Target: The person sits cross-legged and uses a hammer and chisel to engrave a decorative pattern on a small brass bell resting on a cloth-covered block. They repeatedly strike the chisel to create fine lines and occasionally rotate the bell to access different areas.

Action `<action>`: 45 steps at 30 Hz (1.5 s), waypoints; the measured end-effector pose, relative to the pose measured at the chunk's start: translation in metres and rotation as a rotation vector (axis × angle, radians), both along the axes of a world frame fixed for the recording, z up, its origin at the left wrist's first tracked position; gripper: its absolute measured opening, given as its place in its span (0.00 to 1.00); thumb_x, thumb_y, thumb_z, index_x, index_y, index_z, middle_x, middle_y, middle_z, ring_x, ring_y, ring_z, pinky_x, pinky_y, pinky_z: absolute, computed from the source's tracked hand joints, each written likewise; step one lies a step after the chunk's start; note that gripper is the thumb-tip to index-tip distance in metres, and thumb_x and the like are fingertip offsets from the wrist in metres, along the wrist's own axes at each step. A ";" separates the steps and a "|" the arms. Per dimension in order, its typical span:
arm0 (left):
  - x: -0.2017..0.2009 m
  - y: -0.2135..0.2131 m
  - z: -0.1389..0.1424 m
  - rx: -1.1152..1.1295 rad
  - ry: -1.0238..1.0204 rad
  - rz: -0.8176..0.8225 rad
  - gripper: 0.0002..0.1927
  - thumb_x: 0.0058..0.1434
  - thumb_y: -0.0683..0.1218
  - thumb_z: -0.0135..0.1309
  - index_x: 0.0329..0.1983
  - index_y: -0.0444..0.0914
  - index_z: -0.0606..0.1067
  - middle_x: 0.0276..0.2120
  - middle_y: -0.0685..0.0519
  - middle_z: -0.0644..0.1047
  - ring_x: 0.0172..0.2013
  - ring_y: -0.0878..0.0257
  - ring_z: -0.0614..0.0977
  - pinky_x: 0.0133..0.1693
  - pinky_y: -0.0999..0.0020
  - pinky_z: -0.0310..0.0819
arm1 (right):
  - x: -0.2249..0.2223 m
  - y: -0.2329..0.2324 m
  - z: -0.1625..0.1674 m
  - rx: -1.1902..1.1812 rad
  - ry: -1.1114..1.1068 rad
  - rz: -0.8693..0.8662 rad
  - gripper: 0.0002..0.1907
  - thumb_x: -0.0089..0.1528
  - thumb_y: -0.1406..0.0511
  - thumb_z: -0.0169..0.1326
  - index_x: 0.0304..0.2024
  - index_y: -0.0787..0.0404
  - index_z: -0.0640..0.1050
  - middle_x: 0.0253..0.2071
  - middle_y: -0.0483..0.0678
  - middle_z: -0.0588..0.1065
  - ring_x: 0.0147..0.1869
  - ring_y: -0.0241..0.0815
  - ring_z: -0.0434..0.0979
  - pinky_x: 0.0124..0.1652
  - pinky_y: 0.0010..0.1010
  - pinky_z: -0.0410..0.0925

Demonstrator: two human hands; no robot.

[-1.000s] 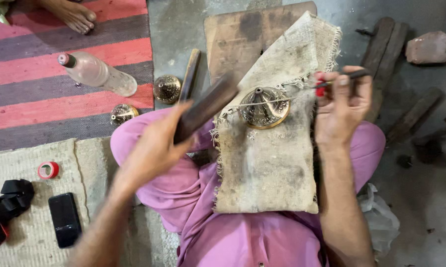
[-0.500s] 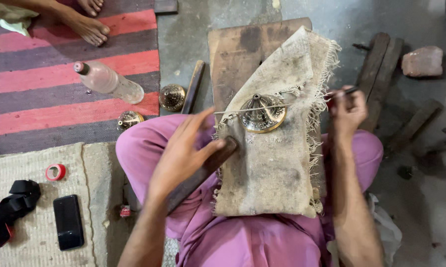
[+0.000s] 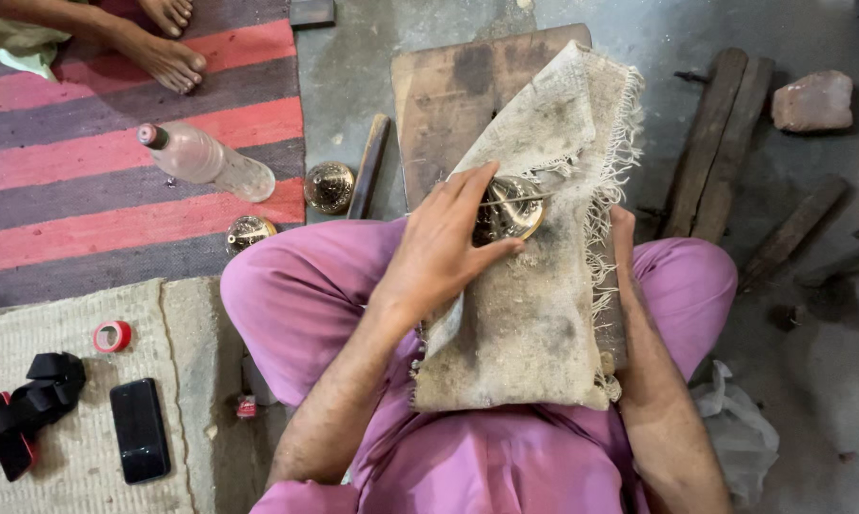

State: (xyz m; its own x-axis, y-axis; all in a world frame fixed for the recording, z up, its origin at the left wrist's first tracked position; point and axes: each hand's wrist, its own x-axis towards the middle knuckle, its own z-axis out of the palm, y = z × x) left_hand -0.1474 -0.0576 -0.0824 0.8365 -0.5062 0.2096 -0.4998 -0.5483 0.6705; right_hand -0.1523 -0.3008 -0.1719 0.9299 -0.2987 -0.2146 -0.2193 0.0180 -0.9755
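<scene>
Left hand (image 3: pixel 449 249) steadies brass bowl (image 3: pixel 509 209) on lap cloth (image 3: pixel 534 324).
Fingers curl around bowl; keep grip firm, bowl level. Right hand (image 3: pixel 624 238) half hidden behind cloth, grip unclear.

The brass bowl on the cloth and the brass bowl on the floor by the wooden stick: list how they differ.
1. The brass bowl on the cloth sits on the lap; the brass bowl on the floor lies on concrete beside the wooden stick.
2. The left hand grips the lap bowl; nothing touches the floor bowl.
3. A thin metal rod crosses the lap bowl; the floor bowl has none.
Both are round, brass-coloured and patterned.
</scene>
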 end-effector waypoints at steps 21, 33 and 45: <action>0.041 -0.031 0.002 -0.069 0.128 0.023 0.16 0.67 0.49 0.58 0.56 0.41 0.75 0.44 0.50 0.80 0.49 0.52 0.81 0.52 0.58 0.73 | 0.009 -0.013 -0.007 -0.842 -0.388 -0.034 0.14 0.66 0.75 0.54 0.54 0.66 0.78 0.39 0.62 0.78 0.38 0.55 0.81 0.34 0.39 0.74; -0.035 0.098 0.001 -0.150 0.229 0.285 0.20 0.67 0.44 0.55 0.61 0.37 0.74 0.50 0.45 0.82 0.50 0.55 0.85 0.52 0.65 0.75 | -0.042 -0.032 0.047 0.232 -0.490 -0.263 0.07 0.74 0.70 0.59 0.53 0.61 0.75 0.47 0.53 0.82 0.50 0.45 0.85 0.51 0.33 0.81; -0.091 0.147 -0.039 0.003 0.721 0.211 0.30 0.53 0.48 0.64 0.58 0.36 0.71 0.32 0.39 0.82 0.33 0.53 0.84 0.40 0.60 0.77 | -0.020 0.060 0.082 -0.061 -0.454 0.291 0.11 0.68 0.74 0.60 0.53 0.68 0.78 0.43 0.52 0.82 0.49 0.43 0.86 0.51 0.33 0.81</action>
